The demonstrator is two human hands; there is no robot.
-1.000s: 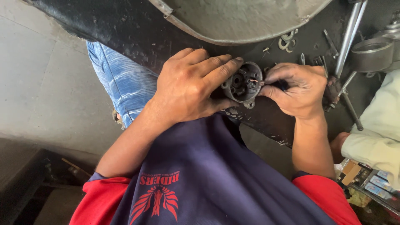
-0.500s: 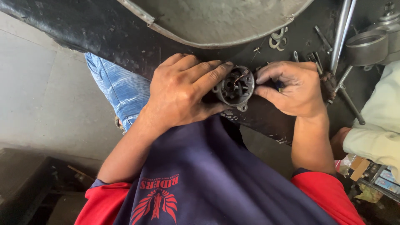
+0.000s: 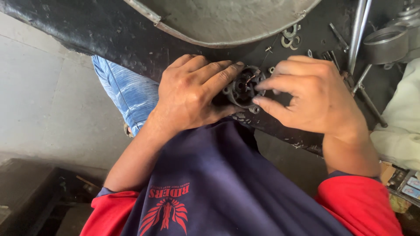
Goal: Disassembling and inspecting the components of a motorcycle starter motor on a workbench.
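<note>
A small round dark metal housing [image 3: 245,87] with lugs around its rim and copper parts inside rests at the near edge of a black greasy workbench [image 3: 109,30]. My left hand [image 3: 190,91] wraps around its left side and grips it, fingers over the top. My right hand [image 3: 313,94] comes in from the right, with thumb and fingertips pinched at the housing's right rim and opening. Whether the right fingers hold a small part is hidden.
A large grey metal pan [image 3: 227,17] lies on the bench behind the hands. Loose washers [image 3: 291,37], screws, long steel rods [image 3: 358,30] and a metal cup [image 3: 387,43] sit at the right. A pale sleeve of another person [image 3: 400,126] is at the right edge; a blue-jeaned leg [image 3: 127,89] shows on the left.
My right hand has shifted left and over the housing, its fingers now reaching into the rim. The left hand keeps its grip; the view has moved closer.
</note>
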